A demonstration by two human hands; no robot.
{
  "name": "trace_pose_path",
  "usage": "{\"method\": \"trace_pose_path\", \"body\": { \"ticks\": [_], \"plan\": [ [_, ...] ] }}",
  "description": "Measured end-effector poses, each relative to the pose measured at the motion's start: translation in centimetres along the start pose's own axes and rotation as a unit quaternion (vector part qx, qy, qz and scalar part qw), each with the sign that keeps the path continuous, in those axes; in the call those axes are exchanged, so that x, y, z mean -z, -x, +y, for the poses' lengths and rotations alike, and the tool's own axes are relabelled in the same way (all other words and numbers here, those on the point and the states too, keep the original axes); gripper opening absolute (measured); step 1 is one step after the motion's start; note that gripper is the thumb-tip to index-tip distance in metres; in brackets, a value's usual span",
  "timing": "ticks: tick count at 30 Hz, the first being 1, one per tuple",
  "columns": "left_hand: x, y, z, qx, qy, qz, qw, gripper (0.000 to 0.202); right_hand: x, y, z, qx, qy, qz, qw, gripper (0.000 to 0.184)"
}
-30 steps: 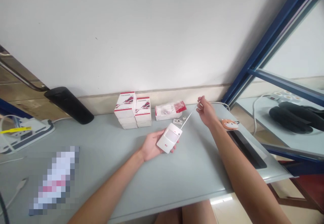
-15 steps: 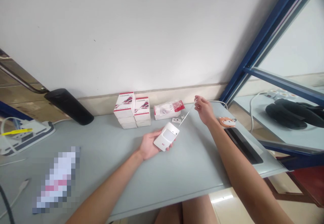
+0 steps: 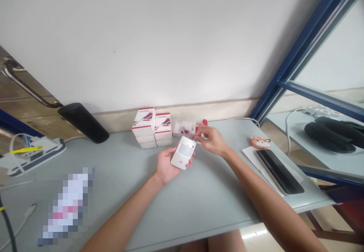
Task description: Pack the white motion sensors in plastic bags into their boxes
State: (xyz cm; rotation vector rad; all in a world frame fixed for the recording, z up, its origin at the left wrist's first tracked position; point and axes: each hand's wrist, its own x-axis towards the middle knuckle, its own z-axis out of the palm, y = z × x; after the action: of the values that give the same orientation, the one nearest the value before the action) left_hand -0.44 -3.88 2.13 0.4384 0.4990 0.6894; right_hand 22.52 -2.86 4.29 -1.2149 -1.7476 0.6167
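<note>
Near the middle of the desk (image 3: 136,214), I have the device (image 3: 183,153) in the left hand (image 3: 166,166), and I take it as the hub of my clock. It lies face up, pale window and red mark showing, its top end leaning toward 1 o'clock. The left hand comes in from 8 o'clock, palm under the case, half curled, with fingertips wrapping the far side; the grip looks firm. I cannot tell from here whether that hand's back touches the desk.

The right hand (image 3: 212,141) sits at 2 o'clock, thumb and fingers drawn together in a pinch right at the device's upper corner. What the pinch has hold of is too small for me to make out.

At 12 o'clock, just behind the device, I see the pack (image 3: 183,126), clear plastic and a red end showing, partly hidden by the device and right hand. The boxes (image 3: 145,123) stand stacked at 10 o'clock, side by side and near. Just short of 3 o'clock, well apart, is the orange pouch (image 3: 259,142); at 3 o'clock the phone (image 3: 280,171) overlaps the paper (image 3: 251,157). Between 9 and 10 o'clock the black cylinder (image 3: 85,123) leans toward the wall (image 3: 170,47), and at 9 o'clock, farther out, is the power strip (image 3: 42,156).
</note>
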Motion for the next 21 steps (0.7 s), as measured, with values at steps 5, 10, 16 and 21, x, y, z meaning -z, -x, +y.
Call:
{"method": "trace_pose_path", "body": {
  "ticks": [5,10,16,21],
  "plan": [
    [-0.3,0.1,0.4,-0.035,0.012,0.008,0.999,0.053,-0.4,0.2,0.5,0.034,0.135,0.083,0.987,0.027],
    [-0.1,0.2,1.1,-0.04,0.012,0.013,0.999,0.052,-0.6,-0.3,2.7,0.021,0.268,0.141,0.953,0.032],
    [0.0,0.2,1.4,-0.064,0.022,0.025,0.997,0.047,1.3,-0.9,4.1,-0.006,0.168,0.198,0.966,0.024],
    [0.1,0.2,1.7,-0.078,0.041,0.031,0.996,0.047,1.0,-1.1,5.6,-0.044,0.136,0.197,0.97,0.031]
  ]
}}
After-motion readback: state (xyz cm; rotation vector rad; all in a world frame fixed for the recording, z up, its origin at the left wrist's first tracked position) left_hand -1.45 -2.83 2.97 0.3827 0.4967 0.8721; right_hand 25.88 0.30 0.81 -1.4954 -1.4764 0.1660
